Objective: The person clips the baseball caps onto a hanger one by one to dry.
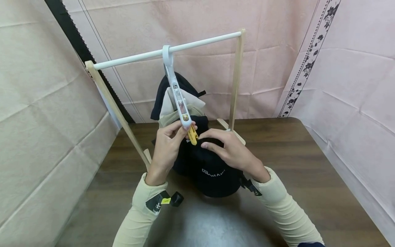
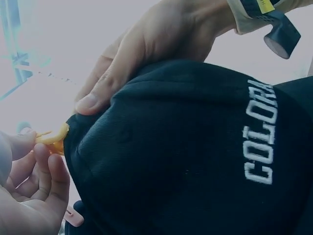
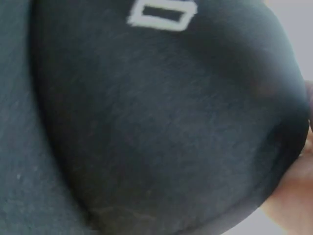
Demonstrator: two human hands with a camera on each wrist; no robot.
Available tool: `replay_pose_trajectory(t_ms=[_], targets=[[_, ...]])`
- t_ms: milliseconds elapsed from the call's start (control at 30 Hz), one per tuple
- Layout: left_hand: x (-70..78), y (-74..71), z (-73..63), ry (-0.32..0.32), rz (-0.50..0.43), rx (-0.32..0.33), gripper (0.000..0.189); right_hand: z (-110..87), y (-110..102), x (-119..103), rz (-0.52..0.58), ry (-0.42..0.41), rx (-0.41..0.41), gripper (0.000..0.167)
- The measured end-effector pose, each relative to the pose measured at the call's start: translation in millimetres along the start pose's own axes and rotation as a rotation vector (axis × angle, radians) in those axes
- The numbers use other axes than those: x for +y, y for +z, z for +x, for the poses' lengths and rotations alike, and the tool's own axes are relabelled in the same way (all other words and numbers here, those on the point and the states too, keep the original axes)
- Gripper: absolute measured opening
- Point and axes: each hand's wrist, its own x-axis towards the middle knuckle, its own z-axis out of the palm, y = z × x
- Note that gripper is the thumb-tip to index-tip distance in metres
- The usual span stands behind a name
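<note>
A black cap [image 1: 213, 181] with white embroidered lettering hangs in front of me at the lower end of a pale blue folding hanger [image 1: 176, 84]. My left hand [image 1: 166, 145] pinches a yellow clip [image 1: 193, 136] at that end; the left wrist view shows thumb and fingers around the clip [image 2: 55, 139], which touches the cap's edge. With thumb and fingers, my right hand [image 1: 232, 151] grips the cap [image 2: 161, 142] close beside the clip. The cap [image 3: 171, 112] fills most of the right wrist view, hiding nearly all of that hand.
The hanger hooks over a white rod [image 1: 129, 61] on wooden posts [image 1: 236, 82]. Behind my hands hang a navy cap [image 1: 158, 97], a white one [image 1: 166, 101] and a beige one [image 1: 168, 118]. A pink clip [image 2: 74, 216] shows low down. Below is a brown wooden table [image 1: 296, 171].
</note>
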Motion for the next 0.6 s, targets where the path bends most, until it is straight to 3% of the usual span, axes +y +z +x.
replay_pose_trajectory(t_ms=[167, 367, 600], targets=[[-0.8, 0.5, 0.2, -0.016, -0.008, -0.009, 0.027, 2.0, 2.3, -0.5, -0.005, 0.071, 0.087, 0.014], [-2.1, 1.0, -1.0, -0.006, 0.017, -0.008, 0.025, 3.4, 3.8, 3.2, 0.006, 0.077, 0.102, 0.012], [-2.3, 1.4, -2.8, 0.068, 0.111, 0.009, 0.024, 6.8, 6.0, 7.9, 0.077, 0.095, 0.112, 0.010]])
